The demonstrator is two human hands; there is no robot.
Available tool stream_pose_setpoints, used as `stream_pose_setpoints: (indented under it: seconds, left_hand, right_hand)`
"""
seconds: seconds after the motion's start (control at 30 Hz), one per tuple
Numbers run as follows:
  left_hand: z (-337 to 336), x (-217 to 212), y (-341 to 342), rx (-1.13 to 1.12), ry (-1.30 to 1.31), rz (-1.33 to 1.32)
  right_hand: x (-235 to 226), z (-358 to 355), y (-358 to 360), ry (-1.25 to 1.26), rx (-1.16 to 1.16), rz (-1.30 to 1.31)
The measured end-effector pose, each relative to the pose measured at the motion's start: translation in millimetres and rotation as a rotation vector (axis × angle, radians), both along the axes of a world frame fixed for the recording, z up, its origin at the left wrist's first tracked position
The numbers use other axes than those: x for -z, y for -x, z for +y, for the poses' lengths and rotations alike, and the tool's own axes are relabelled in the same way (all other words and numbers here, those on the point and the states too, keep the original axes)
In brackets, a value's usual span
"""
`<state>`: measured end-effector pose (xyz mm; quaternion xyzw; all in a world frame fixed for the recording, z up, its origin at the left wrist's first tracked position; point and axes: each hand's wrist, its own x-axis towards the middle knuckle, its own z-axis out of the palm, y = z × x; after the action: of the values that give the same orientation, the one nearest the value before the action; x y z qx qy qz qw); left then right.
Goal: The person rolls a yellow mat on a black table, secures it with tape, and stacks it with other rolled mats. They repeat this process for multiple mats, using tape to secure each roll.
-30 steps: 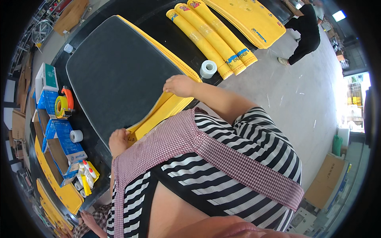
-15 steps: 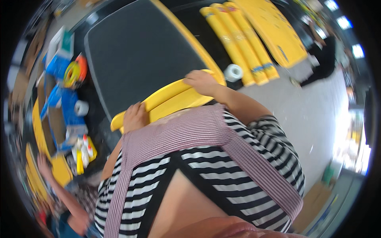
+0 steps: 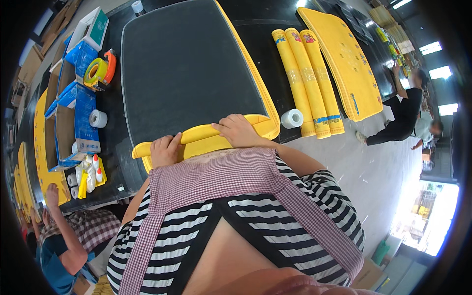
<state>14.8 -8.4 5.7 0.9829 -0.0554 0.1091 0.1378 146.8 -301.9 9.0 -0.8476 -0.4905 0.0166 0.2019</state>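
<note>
One large mat (image 3: pixel 189 73) lies with its dark grey backing up, on top of other yellow mats (image 3: pixel 271 128) whose patterned edges show along its right side. Its near end is turned over into a yellow fold (image 3: pixel 201 133), close against the wearer's checked apron (image 3: pixel 211 172). The left hand (image 3: pixel 165 151) and right hand (image 3: pixel 239 132) are set apart from each other, each with fingers curled over that fold.

Just right of the near corner stands a white tape roll (image 3: pixel 292 118); beyond it three rolled mats (image 3: pixel 309 83), bound with clear tape, lie side by side next to a flat yellow stack (image 3: pixel 344 64). On the left, an orange tape dispenser (image 3: pixel 111 66), a second white roll (image 3: pixel 98 118) and an open blue carton (image 3: pixel 87 113) line the mat's side, with red-capped white bottles (image 3: pixel 91 182) nearer the wearer.

Beneath it all is a black table (image 3: pixel 265 24). Pale grey floor (image 3: pixel 339 172) spreads rightward to a bright doorway (image 3: pixel 423 216). A person in black (image 3: pixel 405 118) stands at the table's far right; at lower left, a co-worker in blue (image 3: pixel 54 263) stretches an arm toward more yellow mats.
</note>
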Motion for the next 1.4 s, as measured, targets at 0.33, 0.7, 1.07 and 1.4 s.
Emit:
stream_pose_setpoints:
  seconds: [0.33,0.7,1.07,1.4]
  left_hand:
    - [-13,-12,16,-0.101,0.142,0.193]
    - [-17,-10,13,-0.187,0.278,0.184]
    - [-5,-7,-14,-0.229,0.297,0.299]
    - [-1,-25,-32,-0.352,0.362,0.386]
  right_hand:
    - [9,-4,14,-0.053,0.027,-0.012]
    - [2,0,16,-0.053,0.075,0.194]
    - [-24,31,-11,0.235,0.274,0.523]
    - [-42,46,-20,0.293,0.564,0.608]
